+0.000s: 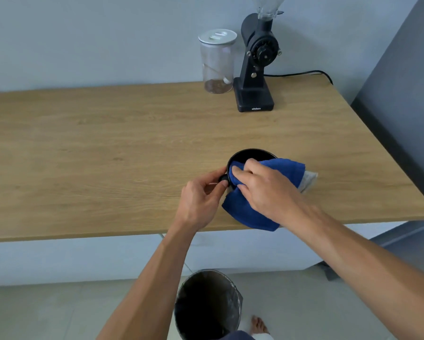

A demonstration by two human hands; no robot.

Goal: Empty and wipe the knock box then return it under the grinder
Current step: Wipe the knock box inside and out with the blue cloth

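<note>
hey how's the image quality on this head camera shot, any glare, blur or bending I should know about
Head view: soft, even light with no hard glare; the wooden countertop bows from wide-angle distortion; the right hand and blue cloth are slightly soft; the round black knock box interior is too dark to read; the black coffee grinder is cropped at the top.
</note>
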